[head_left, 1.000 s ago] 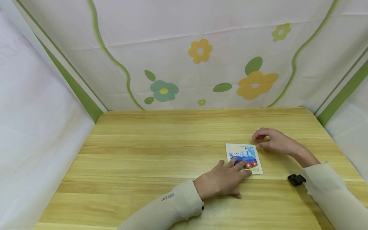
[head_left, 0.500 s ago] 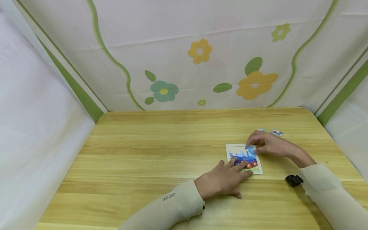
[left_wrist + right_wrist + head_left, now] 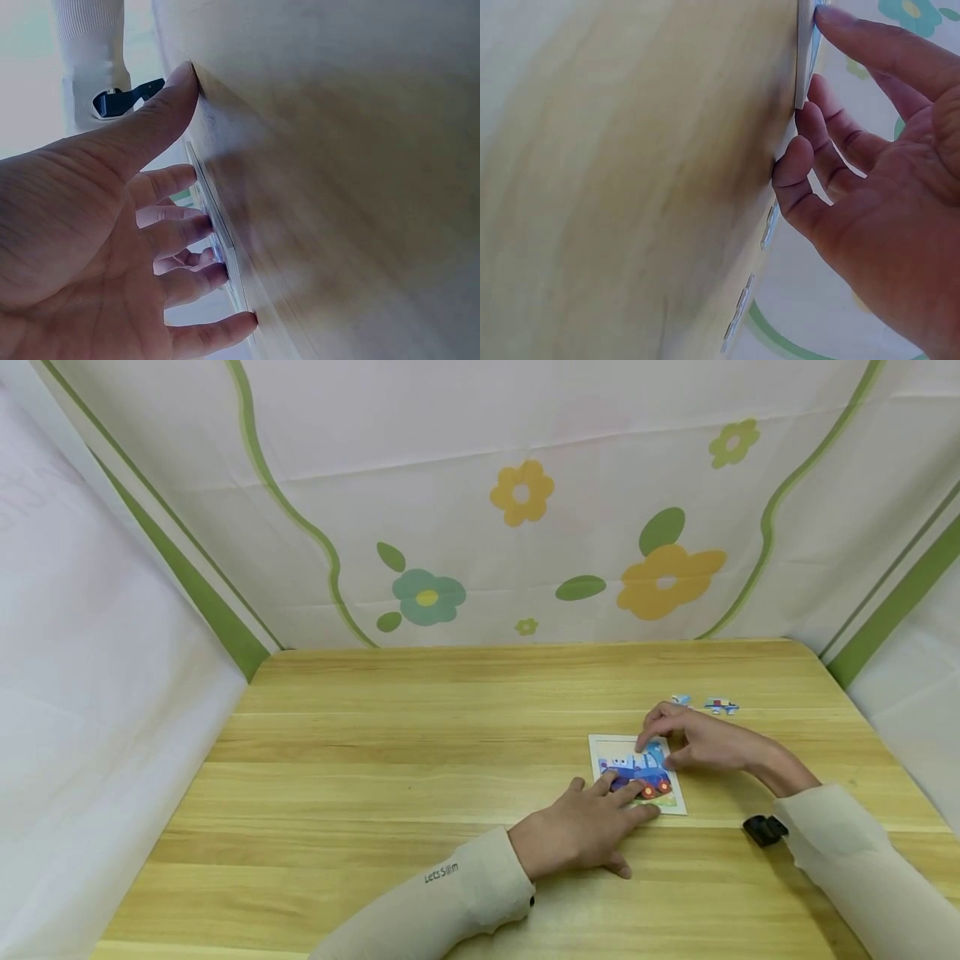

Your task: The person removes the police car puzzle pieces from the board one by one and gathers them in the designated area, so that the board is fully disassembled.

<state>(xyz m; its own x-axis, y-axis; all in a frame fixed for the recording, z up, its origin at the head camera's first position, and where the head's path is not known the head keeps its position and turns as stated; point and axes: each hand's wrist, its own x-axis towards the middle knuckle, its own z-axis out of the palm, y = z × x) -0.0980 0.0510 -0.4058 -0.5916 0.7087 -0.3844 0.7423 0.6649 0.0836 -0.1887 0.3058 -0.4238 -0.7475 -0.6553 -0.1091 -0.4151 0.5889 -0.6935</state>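
A small square jigsaw puzzle (image 3: 679, 797) in a white frame, showing a blue cartoon vehicle with red wheels, lies flat on the wooden table (image 3: 420, 743). My left hand (image 3: 581, 833) rests over its lower left part, fingers spread and fairly straight; the left wrist view has the fingertips along the frame's edge. At the upper right corner, my right hand (image 3: 701, 739) has thumb and index finger on either side of a light blue puzzle piece (image 3: 655, 752), pinching it within the frame. In the right wrist view, the other fingers curl beside the frame's edge (image 3: 804, 56).
Two loose puzzle pieces lie behind the right hand: a small blue-and-white one (image 3: 681, 699) and a larger multicoloured one (image 3: 722, 705). A black strap buckle (image 3: 765, 830) hangs by the right sleeve. A flower-printed cloth (image 3: 450, 510) rises at the table's far edge.
My right hand has moved left and slightly towards me, from beside the frame onto its upper right corner, uncovering the loose pieces. The left hand stays nearly still.
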